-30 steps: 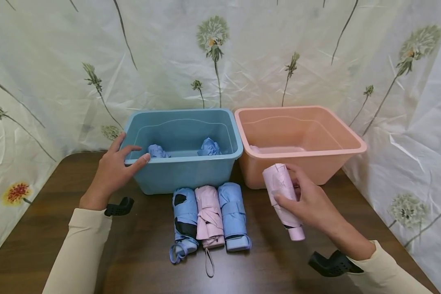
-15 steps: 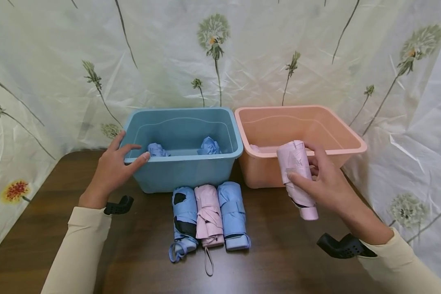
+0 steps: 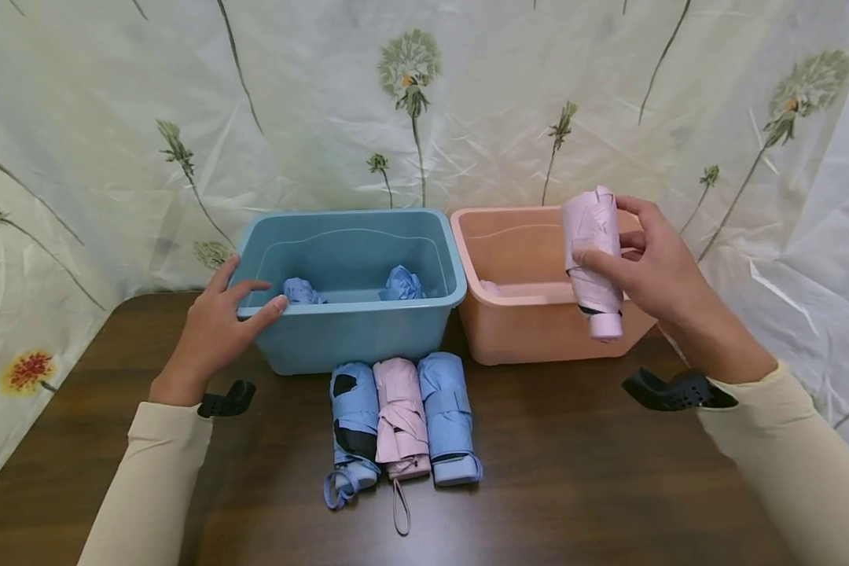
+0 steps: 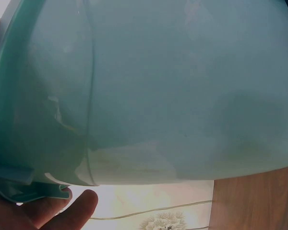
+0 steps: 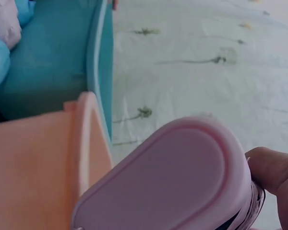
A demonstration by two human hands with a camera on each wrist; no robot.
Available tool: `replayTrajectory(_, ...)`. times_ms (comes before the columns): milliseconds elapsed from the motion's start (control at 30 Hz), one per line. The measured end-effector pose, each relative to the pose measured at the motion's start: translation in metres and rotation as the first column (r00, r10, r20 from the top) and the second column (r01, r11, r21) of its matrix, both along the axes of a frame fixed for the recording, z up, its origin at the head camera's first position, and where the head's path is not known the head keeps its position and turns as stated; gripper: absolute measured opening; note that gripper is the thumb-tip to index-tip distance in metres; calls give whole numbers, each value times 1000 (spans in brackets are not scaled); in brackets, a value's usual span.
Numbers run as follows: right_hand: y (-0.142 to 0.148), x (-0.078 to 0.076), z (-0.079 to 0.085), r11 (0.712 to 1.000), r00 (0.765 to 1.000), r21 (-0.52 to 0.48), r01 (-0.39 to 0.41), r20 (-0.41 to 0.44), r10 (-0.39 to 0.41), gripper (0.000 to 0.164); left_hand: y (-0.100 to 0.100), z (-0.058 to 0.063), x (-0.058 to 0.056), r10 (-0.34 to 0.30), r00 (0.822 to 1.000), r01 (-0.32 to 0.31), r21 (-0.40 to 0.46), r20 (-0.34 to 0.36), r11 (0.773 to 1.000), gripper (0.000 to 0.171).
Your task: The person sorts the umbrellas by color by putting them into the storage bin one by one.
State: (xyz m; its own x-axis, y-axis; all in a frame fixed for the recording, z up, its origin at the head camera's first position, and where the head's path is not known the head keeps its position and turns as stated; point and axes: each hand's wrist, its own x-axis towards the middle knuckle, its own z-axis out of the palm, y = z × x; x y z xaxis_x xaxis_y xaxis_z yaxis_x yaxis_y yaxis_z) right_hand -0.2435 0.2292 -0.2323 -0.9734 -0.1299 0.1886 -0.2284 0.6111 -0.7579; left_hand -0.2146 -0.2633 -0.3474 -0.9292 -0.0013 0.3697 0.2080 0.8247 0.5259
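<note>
The right hand (image 3: 654, 263) pinches the held umbrella (image 3: 591, 224) across its middle, thumb in front and fingers curled behind, probably because the waist is narrow enough to clasp; both ends stick out free. It is nearly upright, handle end down, at the near right side of the peach tub (image 3: 531, 330), around four o'clock from the tub's middle. Whether it hangs over the rim or just in front, I cannot tell.

The left hand (image 3: 215, 318) is spread at about eight o'clock on the blue tub (image 3: 354, 338), touching its rim corner with thumb and fingers apart, seemingly to steady it. How hard it presses, I cannot tell.

The tubs sit side by side at eleven and one o'clock on the table (image 3: 276, 479), presumably so both are within reach. Two blue bundles (image 3: 402, 284) lie in the blue one; a pink bundle (image 3: 490, 288) shows at the peach one's nine o'clock, so colour appears to govern placement. Nearer, at six o'clock, the patched umbrella (image 3: 354, 417), pink umbrella (image 3: 401, 417) and plain blue umbrella (image 3: 449, 417) lie in a tight row, handles toward the person, perhaps for easy picking.
</note>
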Motion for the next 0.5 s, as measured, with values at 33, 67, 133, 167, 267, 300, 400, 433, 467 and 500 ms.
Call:
replayTrajectory(33, 0, -4, 4, 1000, 1000, -18, 6, 4, -6, 86, 0, 0, 0, 1, 1000, -1, 0, 1, 1000, 58)
replayTrajectory(67, 1, -9, 7, 999, 1000, -37, 13, 11, -13, 86, 0, 1, 0, 1, 1000, -1, -1, 2, 1000, 58)
replayTrajectory(133, 1, -18, 11, 997, 999, -70, 30, 27, -28, 86, 0, 2, 0, 0, 1000, 0, -1, 6, 1000, 57)
replayTrajectory(167, 1, -23, 13, 996, 999, -83, 40, 36, -37, 86, 0, 2, 0, 0, 1000, 0, -2, 8, 1000, 58)
replayTrajectory(267, 0, -38, 14, 990, 997, -134, 48, 60, -40, 86, 0, 2, 1, 3, 1000, -2, -6, 15, 1000, 58)
replayTrajectory(300, -1, -43, 14, 987, 997, -154, 48, 62, -38, 85, 0, 2, 2, 4, 1000, -4, -7, 16, 1000, 58)
replayTrajectory(400, -1, -60, 12, 975, 996, -216, 46, 80, -29, 86, 0, 3, 2, 9, 1000, -8, -13, 15, 1000, 58)
replayTrajectory(433, -1, -65, 11, 970, 996, -237, 46, 85, -27, 86, 0, 3, 2, 9, 1000, -9, -13, 16, 1000, 58)
replayTrajectory(467, -1, -71, 9, 965, 995, -257, 52, 91, -29, 87, 0, 3, 2, 11, 1000, -10, -14, 15, 1000, 58)
replayTrajectory(500, 0, -77, 8, 961, 995, -269, 59, 97, -33, 88, 0, 3, 1, 12, 1000, -12, -14, 13, 1000, 58)
